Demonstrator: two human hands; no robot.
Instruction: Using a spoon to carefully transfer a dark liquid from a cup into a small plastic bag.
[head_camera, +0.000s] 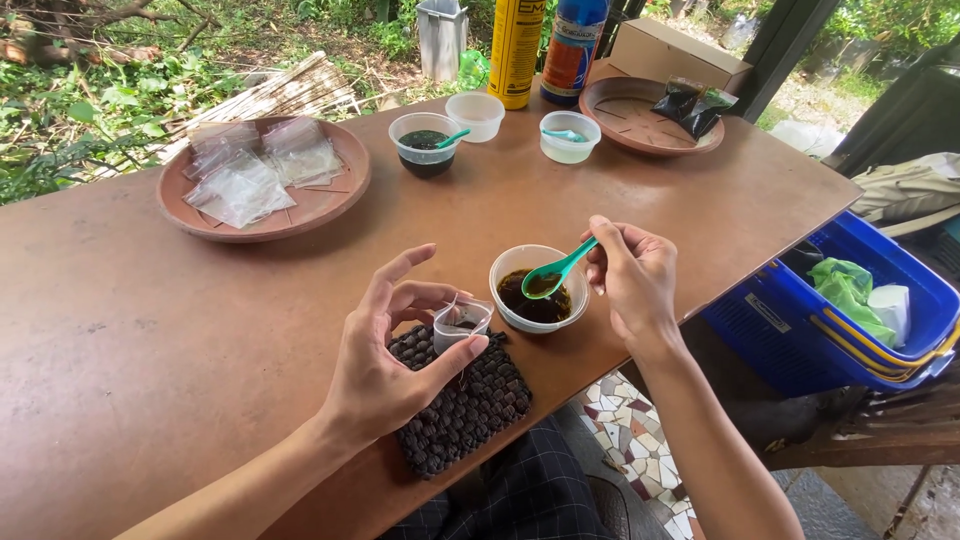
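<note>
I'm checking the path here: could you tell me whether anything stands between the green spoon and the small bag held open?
Nothing visible does. The green spoon in the right hand sits over the white bowl; the small bag in the left hand is right beside it.

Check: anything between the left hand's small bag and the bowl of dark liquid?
Head view: no object between small clear bag and white bowl, only a narrow gap over the woven mat and table.

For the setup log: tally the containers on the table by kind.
Clear plastic cups: 4
Brown round trays: 2
Tall bottles: 2
Cardboard box: 1
Small clear bag in left hand: 1
Total: 10
</note>
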